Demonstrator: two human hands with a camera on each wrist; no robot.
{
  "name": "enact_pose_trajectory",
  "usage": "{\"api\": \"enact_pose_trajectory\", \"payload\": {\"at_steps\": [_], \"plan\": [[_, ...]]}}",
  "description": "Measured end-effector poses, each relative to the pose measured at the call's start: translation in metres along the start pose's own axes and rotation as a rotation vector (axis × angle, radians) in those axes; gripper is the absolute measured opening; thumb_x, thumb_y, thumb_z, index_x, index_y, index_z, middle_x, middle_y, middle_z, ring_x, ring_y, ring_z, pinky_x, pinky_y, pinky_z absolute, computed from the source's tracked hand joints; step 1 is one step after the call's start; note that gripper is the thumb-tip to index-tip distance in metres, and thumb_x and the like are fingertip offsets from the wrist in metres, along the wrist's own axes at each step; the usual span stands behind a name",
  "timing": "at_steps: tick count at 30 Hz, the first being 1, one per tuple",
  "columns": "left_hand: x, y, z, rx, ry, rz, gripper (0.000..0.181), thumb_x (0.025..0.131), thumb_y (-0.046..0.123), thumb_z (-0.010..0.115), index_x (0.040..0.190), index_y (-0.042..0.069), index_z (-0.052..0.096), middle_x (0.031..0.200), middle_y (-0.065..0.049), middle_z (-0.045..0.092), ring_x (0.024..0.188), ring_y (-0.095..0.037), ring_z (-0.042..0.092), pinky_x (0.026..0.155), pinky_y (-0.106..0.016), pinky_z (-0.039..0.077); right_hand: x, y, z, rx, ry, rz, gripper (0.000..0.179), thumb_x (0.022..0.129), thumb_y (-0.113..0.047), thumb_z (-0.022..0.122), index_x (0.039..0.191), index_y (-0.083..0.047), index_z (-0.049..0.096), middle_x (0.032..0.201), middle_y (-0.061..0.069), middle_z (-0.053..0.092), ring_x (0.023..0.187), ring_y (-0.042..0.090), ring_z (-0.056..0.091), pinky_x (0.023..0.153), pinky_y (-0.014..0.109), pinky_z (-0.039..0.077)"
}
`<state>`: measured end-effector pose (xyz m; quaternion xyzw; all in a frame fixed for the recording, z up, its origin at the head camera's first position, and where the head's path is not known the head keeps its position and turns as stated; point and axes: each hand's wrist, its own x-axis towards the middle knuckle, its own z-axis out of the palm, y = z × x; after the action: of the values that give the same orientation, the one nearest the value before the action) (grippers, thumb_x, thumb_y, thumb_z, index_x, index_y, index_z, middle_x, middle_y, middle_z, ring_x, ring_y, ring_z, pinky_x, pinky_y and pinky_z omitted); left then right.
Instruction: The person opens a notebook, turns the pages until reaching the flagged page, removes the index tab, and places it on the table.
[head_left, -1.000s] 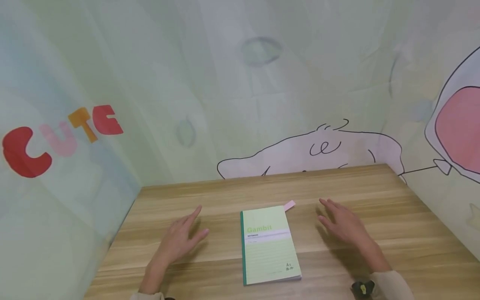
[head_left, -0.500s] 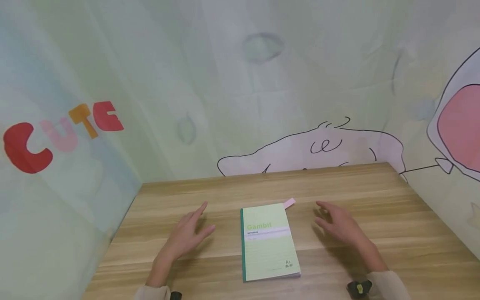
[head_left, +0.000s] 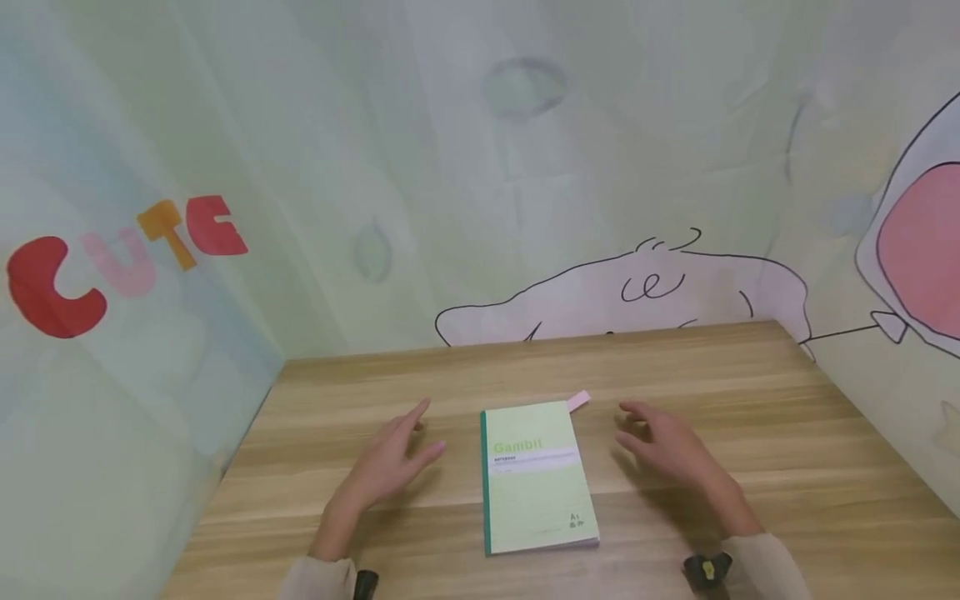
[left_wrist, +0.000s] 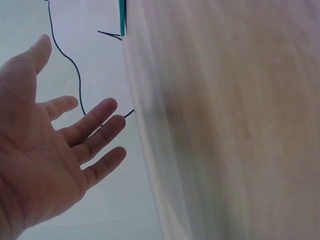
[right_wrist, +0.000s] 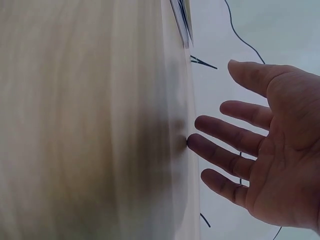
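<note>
Notebook (head_left: 536,492) flat on table (head_left: 360,387); our left hand (head_left: 388,457) near its green spine (head_left: 486,483), right hand (head_left: 663,442) near opposite edge, nothing held, fingers apart; we should probably approach 2 long edges evenly, low, sparing pink tab (head_left: 578,402) at notebook's far right corner

Notebook (head_left: 538,508): green, flat on table (head_left: 352,379)
Pink tab (head_left: 579,401): notebook's far-right corner
Left hand (head_left: 386,462): apart, left of notebook
Right hand (head_left: 667,446): apart, right of notebook
</note>
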<state>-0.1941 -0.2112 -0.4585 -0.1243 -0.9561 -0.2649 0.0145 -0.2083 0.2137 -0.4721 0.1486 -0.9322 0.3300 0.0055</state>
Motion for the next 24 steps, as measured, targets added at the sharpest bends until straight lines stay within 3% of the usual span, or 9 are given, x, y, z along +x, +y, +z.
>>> {"api": "enact_pose_trajectory", "payload": {"at_steps": [4, 8, 24], "plan": [[0.004, 0.004, 0.002, -0.02, -0.029, -0.025, 0.075, 0.098, 0.049, 0.06, 0.157, 0.013, 0.031, 0.121, -0.012, 0.063, 0.104, -0.025, 0.06, 0.09, -0.048, 0.049, 0.001, -0.003, 0.0, 0.02, -0.016, 0.015, 0.051, 0.097, -0.025, 0.066, 0.139, 0.001, 0.052, 0.128, 0.021, 0.063, 0.114, 0.038, 0.062, 0.096, 0.056, 0.047], [0.006, 0.007, 0.002, -0.04, -0.053, -0.034, 0.075, 0.098, 0.048, 0.059, 0.157, 0.013, 0.031, 0.114, -0.007, 0.063, 0.093, -0.016, 0.058, 0.083, -0.041, 0.049, 0.002, -0.006, 0.002, 0.031, -0.024, 0.007, 0.046, 0.096, -0.022, 0.067, 0.134, 0.001, 0.057, 0.122, 0.018, 0.067, 0.11, 0.034, 0.064, 0.094, 0.053, 0.049], [0.015, 0.022, 0.011, -0.116, -0.116, -0.022, 0.067, 0.098, 0.044, 0.062, 0.152, 0.012, 0.039, 0.097, 0.002, 0.064, 0.074, -0.01, 0.056, 0.068, -0.033, 0.048, 0.006, -0.006, 0.009, 0.027, -0.051, 0.006, 0.034, 0.09, -0.016, 0.074, 0.121, -0.003, 0.068, 0.118, 0.013, 0.069, 0.106, 0.03, 0.065, 0.092, 0.05, 0.051]]}}
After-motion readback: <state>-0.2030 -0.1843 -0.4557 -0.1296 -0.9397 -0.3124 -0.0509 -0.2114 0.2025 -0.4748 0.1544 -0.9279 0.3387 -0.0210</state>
